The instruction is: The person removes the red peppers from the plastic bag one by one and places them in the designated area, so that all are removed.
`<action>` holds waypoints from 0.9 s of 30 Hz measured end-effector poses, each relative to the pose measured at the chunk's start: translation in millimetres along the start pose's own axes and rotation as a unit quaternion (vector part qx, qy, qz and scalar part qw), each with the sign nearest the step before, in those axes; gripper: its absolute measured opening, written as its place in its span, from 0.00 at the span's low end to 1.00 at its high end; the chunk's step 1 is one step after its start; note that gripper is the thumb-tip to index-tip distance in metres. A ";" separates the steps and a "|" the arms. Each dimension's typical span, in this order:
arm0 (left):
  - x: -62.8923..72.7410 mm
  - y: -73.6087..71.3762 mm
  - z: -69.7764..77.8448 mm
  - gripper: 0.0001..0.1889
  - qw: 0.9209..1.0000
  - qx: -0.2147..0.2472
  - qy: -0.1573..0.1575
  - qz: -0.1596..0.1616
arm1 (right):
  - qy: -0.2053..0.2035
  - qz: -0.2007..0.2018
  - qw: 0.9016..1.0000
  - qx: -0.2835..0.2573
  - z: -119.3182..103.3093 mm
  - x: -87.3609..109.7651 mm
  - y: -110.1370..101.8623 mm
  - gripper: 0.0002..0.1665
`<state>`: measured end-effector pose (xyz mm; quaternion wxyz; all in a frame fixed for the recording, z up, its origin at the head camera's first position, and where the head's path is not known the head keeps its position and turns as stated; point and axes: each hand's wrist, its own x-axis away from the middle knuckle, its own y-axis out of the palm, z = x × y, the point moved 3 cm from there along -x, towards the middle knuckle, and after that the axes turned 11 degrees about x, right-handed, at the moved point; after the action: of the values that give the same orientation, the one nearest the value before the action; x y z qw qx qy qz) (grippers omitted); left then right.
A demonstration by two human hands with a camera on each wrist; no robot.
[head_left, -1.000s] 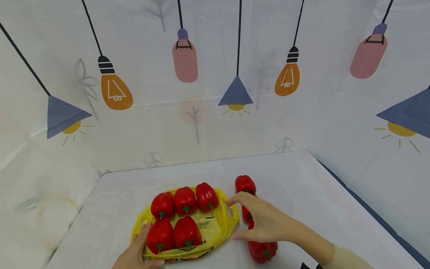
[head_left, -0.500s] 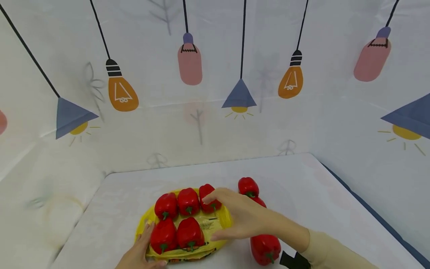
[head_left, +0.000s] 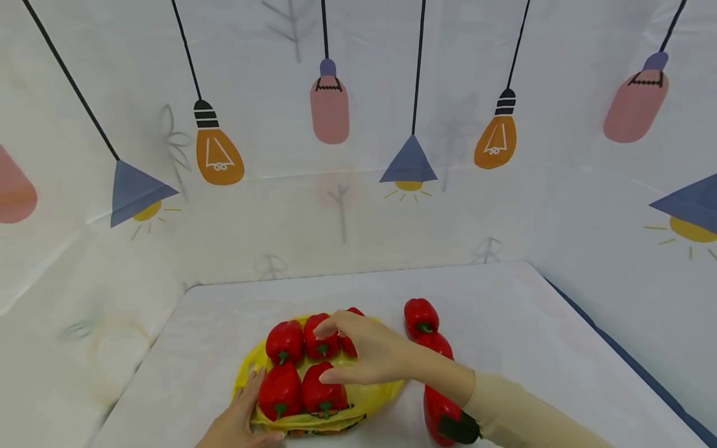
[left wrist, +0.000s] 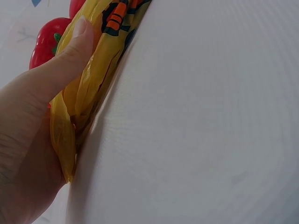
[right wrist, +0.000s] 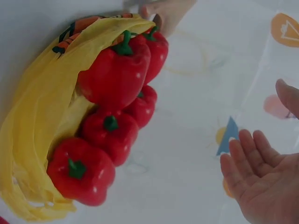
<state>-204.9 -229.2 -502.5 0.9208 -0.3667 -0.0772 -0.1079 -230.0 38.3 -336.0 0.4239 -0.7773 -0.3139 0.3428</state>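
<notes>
A yellow plastic bag (head_left: 378, 395) lies flat on the table with several red bell peppers on it, in two rows, such as the front-left pepper (head_left: 280, 392). My left hand (head_left: 235, 417) rests against the bag's left end, fingers along the side. In the left wrist view, its straight thumb (left wrist: 70, 56) lies on the yellow plastic. Above the peppers hovers my right hand (head_left: 364, 348), empty, thumb and fingers spread apart. It partly covers the back-right pepper (head_left: 348, 346). The right wrist view shows green stems and the right palm (right wrist: 275, 186) clear of the peppers.
To the right of the bag, more red peppers stand in a column, the farthest pepper (head_left: 421, 316) toward the back. My right forearm (head_left: 442, 367) crosses over this column. A pale wall cloth (head_left: 252, 236) printed with lamps surrounds the white table (head_left: 504, 348).
My right hand has moved left, from beside the bag's right edge to over the peppers on it. The left hand has stayed at the bag. The head view has shifted slightly.
</notes>
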 end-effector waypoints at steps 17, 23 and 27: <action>-0.8 2.4 2.1 0.62 1.000 0.008 0.009 0.002 | 0.101 -0.065 0.993 0.015 23.2 -21.3 54.7 0.33; -0.3 1.3 1.0 0.62 1.000 0.016 0.008 -0.002 | 0.122 -0.093 0.987 0.042 30.9 -21.3 68.9 0.35; -0.2 0.5 -0.6 0.62 1.000 0.019 0.009 -0.004 | 0.135 -0.109 0.984 0.049 35.1 -21.1 75.6 0.37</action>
<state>-205.0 -229.2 -503.3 0.9278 -0.3480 -0.0723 -0.1131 -255.1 3.9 -410.7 0.5349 -0.7560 -0.3190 0.2016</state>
